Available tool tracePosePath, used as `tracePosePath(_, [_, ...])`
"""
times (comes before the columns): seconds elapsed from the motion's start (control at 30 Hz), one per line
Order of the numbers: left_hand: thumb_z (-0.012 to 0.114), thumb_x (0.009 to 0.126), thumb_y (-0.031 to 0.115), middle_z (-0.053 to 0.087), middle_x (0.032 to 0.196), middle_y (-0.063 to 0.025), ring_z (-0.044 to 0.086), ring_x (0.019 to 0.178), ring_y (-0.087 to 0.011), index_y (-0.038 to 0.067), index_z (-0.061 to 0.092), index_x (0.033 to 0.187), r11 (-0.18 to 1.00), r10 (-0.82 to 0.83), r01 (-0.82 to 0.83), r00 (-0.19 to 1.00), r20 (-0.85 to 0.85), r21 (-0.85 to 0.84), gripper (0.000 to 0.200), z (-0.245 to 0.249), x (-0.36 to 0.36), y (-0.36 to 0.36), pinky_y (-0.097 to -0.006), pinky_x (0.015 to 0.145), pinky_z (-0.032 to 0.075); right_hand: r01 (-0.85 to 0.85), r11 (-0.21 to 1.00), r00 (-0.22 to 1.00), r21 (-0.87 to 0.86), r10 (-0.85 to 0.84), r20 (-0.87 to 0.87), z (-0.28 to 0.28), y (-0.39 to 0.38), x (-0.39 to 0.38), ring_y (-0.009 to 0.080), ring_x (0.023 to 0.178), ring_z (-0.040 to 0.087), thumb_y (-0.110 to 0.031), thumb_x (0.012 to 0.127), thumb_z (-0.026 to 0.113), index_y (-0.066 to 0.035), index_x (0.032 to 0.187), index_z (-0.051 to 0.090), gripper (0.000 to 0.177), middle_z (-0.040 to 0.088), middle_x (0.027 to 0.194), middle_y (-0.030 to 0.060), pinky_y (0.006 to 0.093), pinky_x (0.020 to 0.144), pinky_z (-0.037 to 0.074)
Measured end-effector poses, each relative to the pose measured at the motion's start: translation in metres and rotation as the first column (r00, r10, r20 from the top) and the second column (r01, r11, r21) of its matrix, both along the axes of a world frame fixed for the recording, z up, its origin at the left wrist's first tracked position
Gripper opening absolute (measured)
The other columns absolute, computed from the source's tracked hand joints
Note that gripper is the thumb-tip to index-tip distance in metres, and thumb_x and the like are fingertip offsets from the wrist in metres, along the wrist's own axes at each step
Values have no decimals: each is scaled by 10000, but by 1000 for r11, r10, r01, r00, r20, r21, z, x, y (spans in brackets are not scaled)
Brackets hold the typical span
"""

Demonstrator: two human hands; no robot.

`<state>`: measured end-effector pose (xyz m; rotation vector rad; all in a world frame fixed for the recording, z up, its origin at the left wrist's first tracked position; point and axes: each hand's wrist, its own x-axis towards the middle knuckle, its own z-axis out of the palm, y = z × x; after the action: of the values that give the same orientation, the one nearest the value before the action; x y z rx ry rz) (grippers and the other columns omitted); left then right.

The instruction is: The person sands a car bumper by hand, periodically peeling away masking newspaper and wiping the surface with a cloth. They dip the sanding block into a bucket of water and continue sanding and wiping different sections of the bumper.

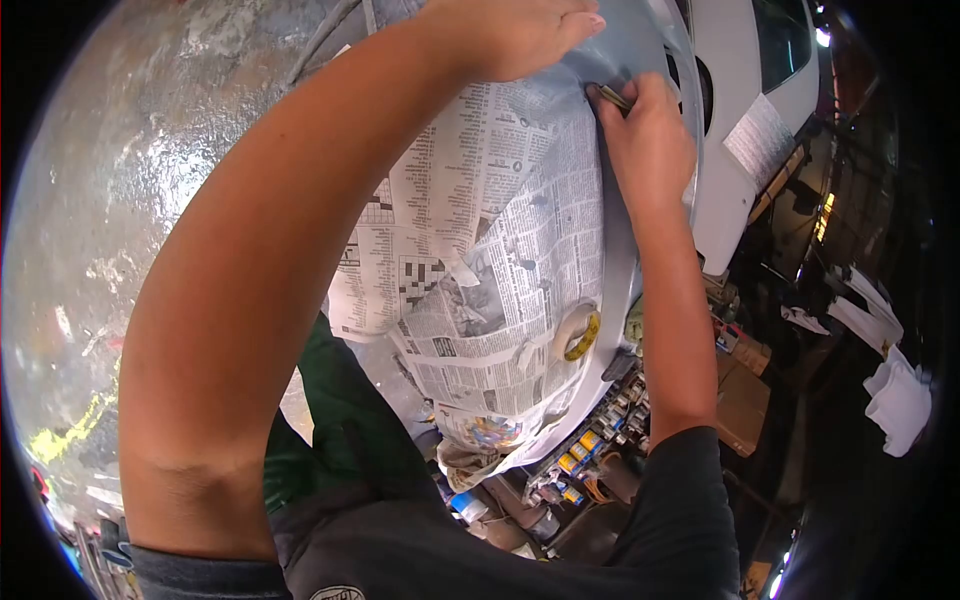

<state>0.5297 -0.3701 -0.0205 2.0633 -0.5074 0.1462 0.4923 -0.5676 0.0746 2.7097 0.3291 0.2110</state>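
Note:
Sheets of newspaper cover a large curved panel before me. My left hand is over the top of the paper, its visible fingers stretched out and together, with nothing seen in it. My right hand is closed in a pinch on a small thin tan-and-dark tool at the paper's upper right edge. What kind of tool it is I cannot make out. A roll of masking tape with a yellow inner ring lies on the newspaper, lower right.
A grey-white vehicle body stands at the upper right, with a paper sheet on it. Small cans and bottles crowd a surface below the panel. A cardboard box is at right. Wet-looking, stained floor stretches along the left.

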Motion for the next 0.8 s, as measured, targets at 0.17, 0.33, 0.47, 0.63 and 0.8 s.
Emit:
tracePosePath(0.17, [374, 1087, 413, 429, 1614, -136, 279, 1543, -376, 110, 587, 1445, 1000, 6, -6, 998, 66, 0, 516, -6, 2, 4, -626, 1235, 196, 145, 989, 989, 1, -145, -42, 6, -27, -36, 362, 805, 694, -384, 877, 783, -74, 970, 606, 369, 689, 928, 117, 479, 687, 542])
tracePosePath(0.33, [451, 1057, 335, 442, 1608, -124, 331, 1513, -379, 120, 571, 1463, 992, -25, 5, 988, 152, 127, 475, -8, 3, 7, -623, 1222, 229, -11, 1000, 1000, 0, 11, 5, 0, -9, -1, 362, 802, 692, -407, 891, 775, -69, 972, 609, 385, 692, 924, 116, 468, 690, 546])
tracePosePath(0.47, [488, 1019, 215, 476, 1584, -124, 374, 1490, -365, 79, 561, 1465, 979, -106, 38, 934, 342, 199, 472, -33, 28, 13, -539, 1229, 270, -14, 1000, 999, 13, 14, -33, 10, -23, -7, 358, 800, 692, -428, 888, 778, -69, 969, 612, 404, 697, 912, 112, 463, 676, 543])
tracePosePath(0.63, [476, 989, 105, 502, 1558, -147, 416, 1464, -360, 15, 551, 1457, 990, -139, 115, 886, 442, 80, 482, -52, 40, 25, -436, 1239, 281, -286, 955, 958, -84, 281, -61, 18, -28, 21, 302, 768, 684, -405, 839, 825, -95, 921, 612, 385, 684, 858, 68, 402, 633, 529])
tracePosePath(0.8, [468, 972, 56, 499, 1555, -167, 421, 1458, -374, 5, 553, 1452, 987, -160, 147, 911, 381, 63, 490, -52, 41, 24, -438, 1238, 285, -624, 776, 782, -91, 619, -76, 5, -28, 63, 260, 759, 668, -276, 773, 872, -131, 912, 614, 327, 648, 840, 23, 377, 627, 519])
